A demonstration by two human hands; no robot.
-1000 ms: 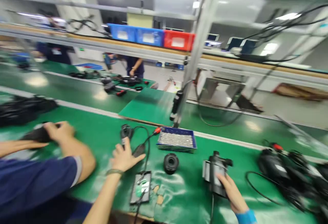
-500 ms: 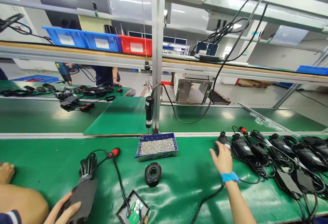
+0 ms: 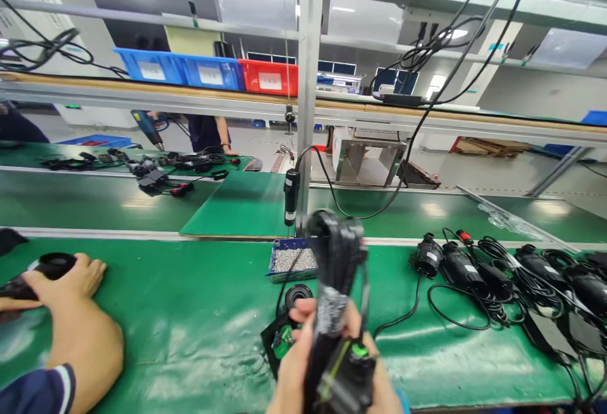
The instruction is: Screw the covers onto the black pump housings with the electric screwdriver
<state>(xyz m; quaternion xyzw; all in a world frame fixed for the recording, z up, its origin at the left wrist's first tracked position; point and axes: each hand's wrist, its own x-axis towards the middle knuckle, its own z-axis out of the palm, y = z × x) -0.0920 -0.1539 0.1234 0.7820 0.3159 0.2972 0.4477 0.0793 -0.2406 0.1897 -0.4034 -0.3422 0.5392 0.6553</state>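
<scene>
Close in front of me, both hands are on a black box point(image 3: 348, 379) with a bundled black cable point(image 3: 336, 249) standing up from it, all smeared by motion. My left hand point(image 3: 294, 363) is closed around its left side. My right hand point(image 3: 382, 385), blue band at the wrist, grips it from the right. Just behind my left fingers lies an open housing with a green circuit board point(image 3: 282, 342), partly hidden. A black ring-shaped part point(image 3: 298, 295) sits beyond it. Farther back, a blue tray point(image 3: 272, 270) holds small metal pieces, and the bundle covers its right end.
To the right stands a black pump point(image 3: 428, 256), its cable running towards me, beside several more pumps point(image 3: 462, 267) with coiled cables. An electric screwdriver point(image 3: 291, 196) hangs by the post. At the left, another person's hands point(image 3: 83, 278) hold a black part point(image 3: 54, 267).
My left hand has carried the box from the left to the middle. My right hand has left the pump and joined it on the box. The other person's arm has reached farther in.
</scene>
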